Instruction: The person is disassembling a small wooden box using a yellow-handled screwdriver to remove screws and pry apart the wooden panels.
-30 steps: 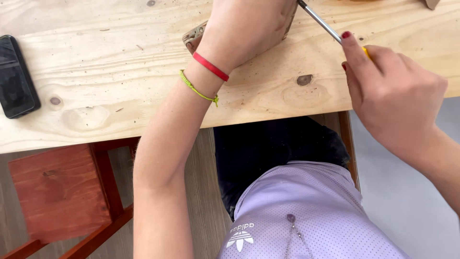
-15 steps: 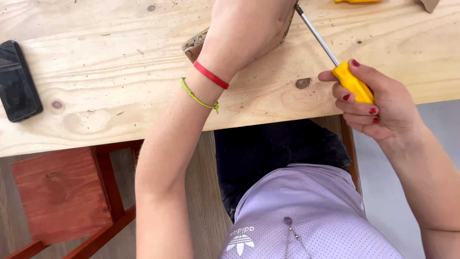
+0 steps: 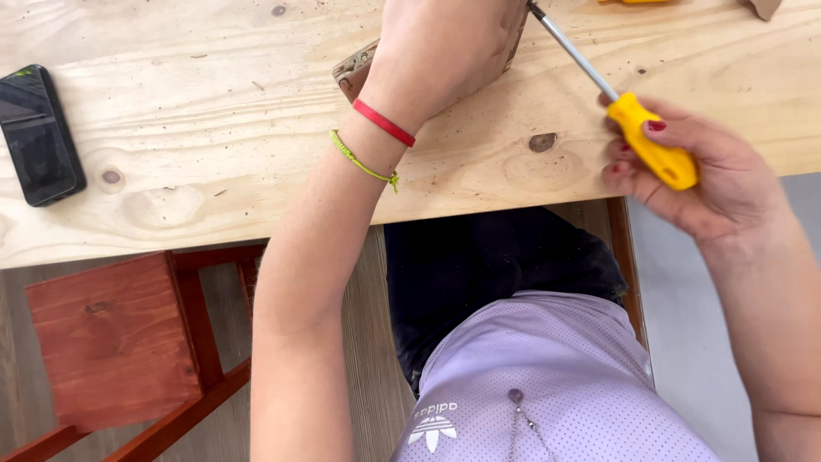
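Note:
My left hand (image 3: 449,43) rests on a small brown object (image 3: 355,70) on the plywood table (image 3: 214,154), covering most of it; red and green bands circle the wrist. My right hand (image 3: 693,175) grips the yellow handle of a screwdriver (image 3: 654,145). Its metal shaft runs up and left, and the tip reaches the object just beside my left hand at the top edge of the view. What the brown object is cannot be told.
A black phone (image 3: 38,133) lies on the table at the left. A red-brown wooden stool (image 3: 115,338) stands below the table's front edge. Another yellow item (image 3: 633,2) shows at the top edge, cut off.
My right hand has slid down the screwdriver to hold the yellow handle, now pulled further back and to the right. The left hand has stayed on the object.

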